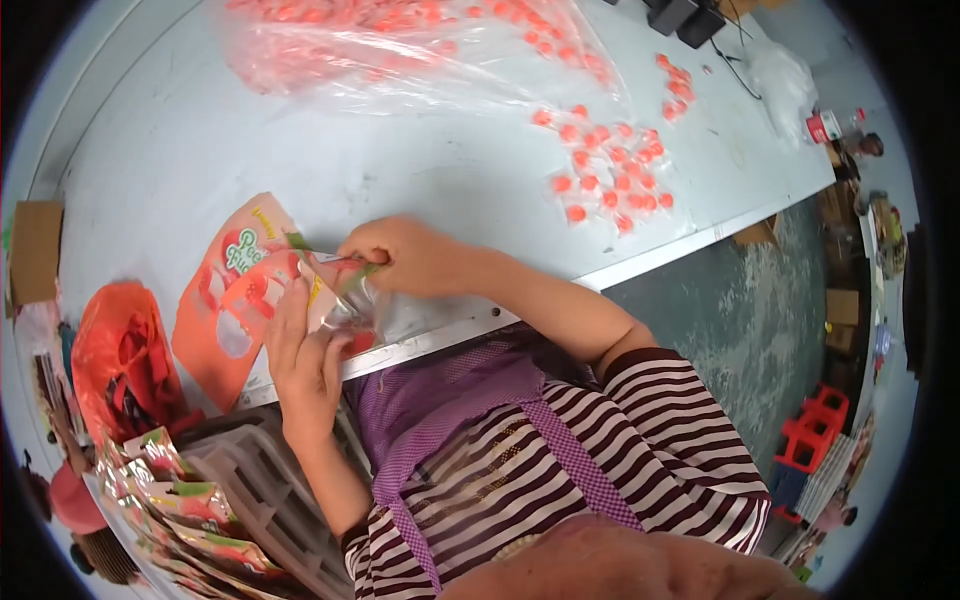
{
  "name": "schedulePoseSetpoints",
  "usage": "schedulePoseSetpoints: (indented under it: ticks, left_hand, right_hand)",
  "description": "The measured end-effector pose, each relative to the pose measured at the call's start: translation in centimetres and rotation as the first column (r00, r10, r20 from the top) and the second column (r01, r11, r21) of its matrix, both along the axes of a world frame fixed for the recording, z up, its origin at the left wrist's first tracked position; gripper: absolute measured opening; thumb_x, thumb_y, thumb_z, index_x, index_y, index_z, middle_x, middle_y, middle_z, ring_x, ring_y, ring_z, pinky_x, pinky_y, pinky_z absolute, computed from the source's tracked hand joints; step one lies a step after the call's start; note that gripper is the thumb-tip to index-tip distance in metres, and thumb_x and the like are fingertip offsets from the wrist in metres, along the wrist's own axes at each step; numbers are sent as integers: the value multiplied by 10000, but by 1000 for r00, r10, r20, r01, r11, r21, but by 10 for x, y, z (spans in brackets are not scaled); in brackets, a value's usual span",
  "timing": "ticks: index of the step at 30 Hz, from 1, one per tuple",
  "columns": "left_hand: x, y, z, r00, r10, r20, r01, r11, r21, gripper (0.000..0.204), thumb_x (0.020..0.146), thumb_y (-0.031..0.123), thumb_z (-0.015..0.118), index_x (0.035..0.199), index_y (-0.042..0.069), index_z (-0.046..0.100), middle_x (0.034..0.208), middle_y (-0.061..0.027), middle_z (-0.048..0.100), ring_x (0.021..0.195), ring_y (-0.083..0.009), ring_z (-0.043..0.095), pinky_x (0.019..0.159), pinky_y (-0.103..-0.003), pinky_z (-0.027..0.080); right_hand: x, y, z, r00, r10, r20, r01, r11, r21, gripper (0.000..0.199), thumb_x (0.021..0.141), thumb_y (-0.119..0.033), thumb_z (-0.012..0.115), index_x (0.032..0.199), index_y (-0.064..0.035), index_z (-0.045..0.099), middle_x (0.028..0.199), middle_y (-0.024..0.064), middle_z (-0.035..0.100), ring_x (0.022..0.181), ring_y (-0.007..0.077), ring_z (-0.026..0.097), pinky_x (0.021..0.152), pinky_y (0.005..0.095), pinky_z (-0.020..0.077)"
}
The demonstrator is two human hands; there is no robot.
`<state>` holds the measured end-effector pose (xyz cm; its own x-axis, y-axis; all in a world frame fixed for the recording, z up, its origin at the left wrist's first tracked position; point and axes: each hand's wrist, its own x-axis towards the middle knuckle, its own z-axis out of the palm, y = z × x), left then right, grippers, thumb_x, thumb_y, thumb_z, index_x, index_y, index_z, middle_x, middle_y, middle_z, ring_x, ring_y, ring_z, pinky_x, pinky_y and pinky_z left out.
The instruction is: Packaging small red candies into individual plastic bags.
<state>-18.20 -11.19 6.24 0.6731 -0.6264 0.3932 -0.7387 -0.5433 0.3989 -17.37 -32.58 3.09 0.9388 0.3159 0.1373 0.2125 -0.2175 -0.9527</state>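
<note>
Far across the pale grey worktable [200, 150], I see loose orange-red caps [610, 170] spilling from a clear plastic bag [400, 50]. Near me, my left hand [305, 365] clasps an orange printed pouch [235, 290] at the table's near edge; my right hand [400, 255] pinches its green top. I reckon a hard tug could tear it.

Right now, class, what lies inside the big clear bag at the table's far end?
Many small orange-red pieces show through the bag. What lies beneath the top layer cannot be seen.
</note>
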Motion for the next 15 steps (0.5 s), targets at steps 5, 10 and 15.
schedulePoseSetpoints:
  ticks: [5,10,15]
  left_hand:
    - [18,-27,-38,999,8,-45,-11,998,-69,97,761,-17,602,843,-49,561,1212,-200,524,1054,-363,531,893,-399,414]
    - [27,-26,-61,948,58,-312,-134,965,-227,39,806,-1,565,821,-35,551,1062,-175,607,988,-284,583,835,-339,450]
    - [29,-30,-62,960,34,-277,-103,965,-240,111,807,6,561,731,-31,490,1082,-200,600,996,-299,579,844,-345,445]
  right_hand:
    - [-51,-54,5,759,-454,467,580,797,-168,357,697,-178,724,994,-67,561,1100,121,563,1031,274,513,864,344,401]
    - [-113,-121,-10,564,-536,628,824,318,-468,431,704,-192,708,1095,-98,554,1221,145,474,1102,316,431,942,422,303]
    - [-114,-106,-29,677,-496,544,698,199,-688,451,750,-218,659,1180,-173,531,1307,117,395,1182,339,340,968,469,251]
